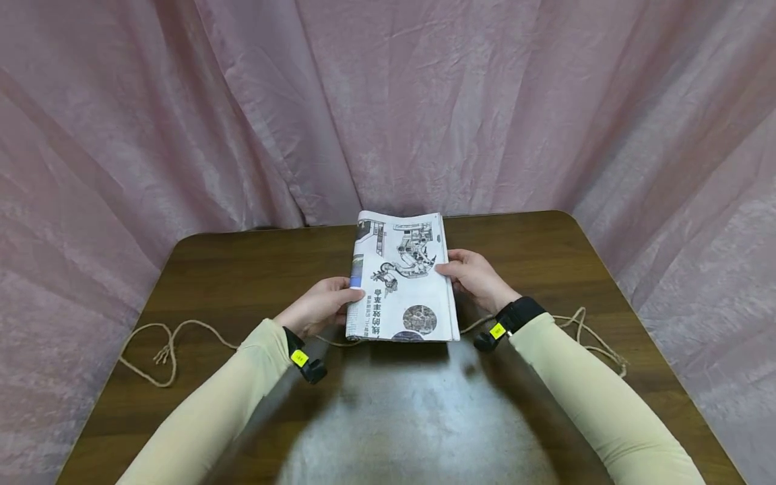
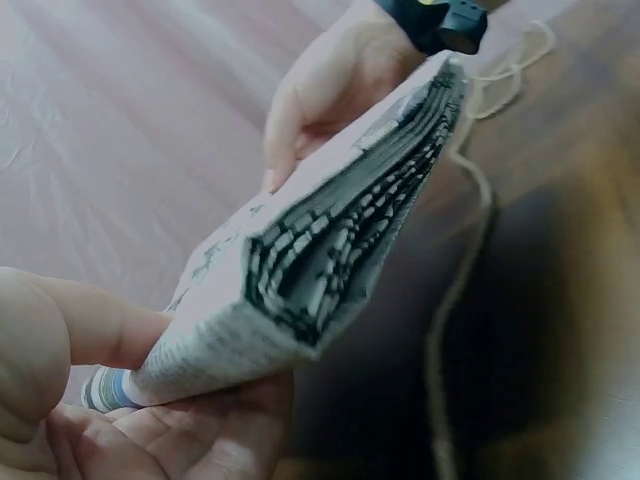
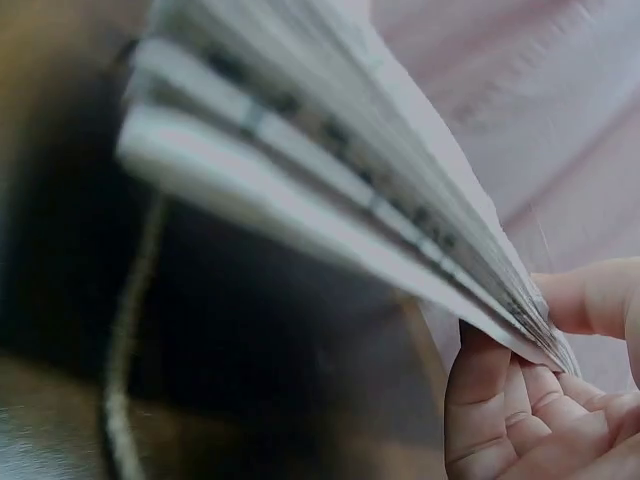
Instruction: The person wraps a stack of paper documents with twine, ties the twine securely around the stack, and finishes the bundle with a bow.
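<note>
A folded newspaper [image 1: 403, 283], printed with line drawings and large characters, is held up over the table between both hands. At its left edge my left hand [image 1: 321, 304] grips it, thumb on top and fingers beneath. My right hand [image 1: 479, 277] pinches the right edge in the same way. In the left wrist view the newspaper [image 2: 290, 270] shows many folded layers at its near end, with the left thumb [image 2: 115, 330] on its face. The right wrist view shows the layered open side of the newspaper [image 3: 330, 190] narrowing into the right hand [image 3: 540, 420].
A thin rope [image 1: 172, 337] lies across the wooden table [image 1: 254, 263], passing beneath the newspaper; its other end [image 1: 597, 340] loops at the right. Pink curtains [image 1: 424, 101] hang behind the table and at both sides. Each wrist wears a black strap with a camera.
</note>
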Demonstrator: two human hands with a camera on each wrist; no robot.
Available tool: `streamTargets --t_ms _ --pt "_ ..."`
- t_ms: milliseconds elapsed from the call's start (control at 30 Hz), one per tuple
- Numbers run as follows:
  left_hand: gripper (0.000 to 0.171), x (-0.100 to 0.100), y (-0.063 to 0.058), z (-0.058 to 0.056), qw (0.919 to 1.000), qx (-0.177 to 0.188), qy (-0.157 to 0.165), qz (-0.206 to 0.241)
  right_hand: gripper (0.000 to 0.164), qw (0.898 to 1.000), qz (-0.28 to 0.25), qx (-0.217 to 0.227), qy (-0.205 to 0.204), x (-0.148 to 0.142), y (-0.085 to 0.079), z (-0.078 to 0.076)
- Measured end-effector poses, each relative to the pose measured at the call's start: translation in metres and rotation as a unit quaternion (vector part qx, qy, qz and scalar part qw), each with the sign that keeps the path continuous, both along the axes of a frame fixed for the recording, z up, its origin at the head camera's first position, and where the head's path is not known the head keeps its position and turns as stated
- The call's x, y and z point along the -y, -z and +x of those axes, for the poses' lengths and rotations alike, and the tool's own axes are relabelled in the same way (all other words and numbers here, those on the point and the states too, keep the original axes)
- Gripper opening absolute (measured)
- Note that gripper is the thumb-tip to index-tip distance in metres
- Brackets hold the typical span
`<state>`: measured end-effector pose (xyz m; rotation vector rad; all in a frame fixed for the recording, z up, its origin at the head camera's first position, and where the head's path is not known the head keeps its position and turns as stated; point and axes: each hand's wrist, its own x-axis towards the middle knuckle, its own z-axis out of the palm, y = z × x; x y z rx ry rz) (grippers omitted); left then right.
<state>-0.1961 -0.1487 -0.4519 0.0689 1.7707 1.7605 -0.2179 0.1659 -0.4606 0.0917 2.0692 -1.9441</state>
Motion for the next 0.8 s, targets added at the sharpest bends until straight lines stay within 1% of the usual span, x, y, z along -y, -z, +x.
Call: streamTargets --t_ms 67,133,200,300,433,567,633,733,800 --pt "0.036 0.005 0.000 0.011 1.0000 -0.002 0.008 0.002 0.050 0.999 0.033 -0.018 -0.015 0.002 -0.003 0.009" --pt "0.037 0.011 0.001 0.023 0.9999 -0.005 0.016 0.001 0.050 0.998 0.051 -0.035 -0.033 0.003 -0.004 0.019" --pt "0.038 0.016 0.002 0.035 0.9997 -0.007 0.020 -0.010 0.050 0.996 0.060 -0.045 -0.046 0.005 -0.004 0.029" --pt "0.046 0.023 0.005 0.053 0.9989 -0.010 0.018 -0.041 0.049 0.995 0.064 -0.042 -0.061 0.008 -0.002 0.044" --pt "0.058 0.029 0.010 0.073 0.9961 -0.012 -0.001 -0.088 0.047 0.994 0.070 -0.032 -0.079 0.013 0.005 0.062" --pt "0.060 0.031 0.021 0.087 0.9932 -0.028 -0.010 -0.112 0.049 0.990 0.088 -0.045 -0.097 0.016 0.016 0.076" --pt "0.059 0.031 0.028 0.092 0.9927 -0.041 -0.010 -0.113 0.050 0.989 0.100 -0.051 -0.099 0.018 0.022 0.081" --pt "0.060 0.030 0.036 0.097 0.9920 -0.059 -0.008 -0.112 0.051 0.985 0.126 -0.056 -0.107 0.020 0.027 0.085" --pt "0.060 0.030 0.039 0.099 0.9908 -0.067 -0.008 -0.117 0.052 0.979 0.156 -0.063 -0.114 0.022 0.030 0.087"
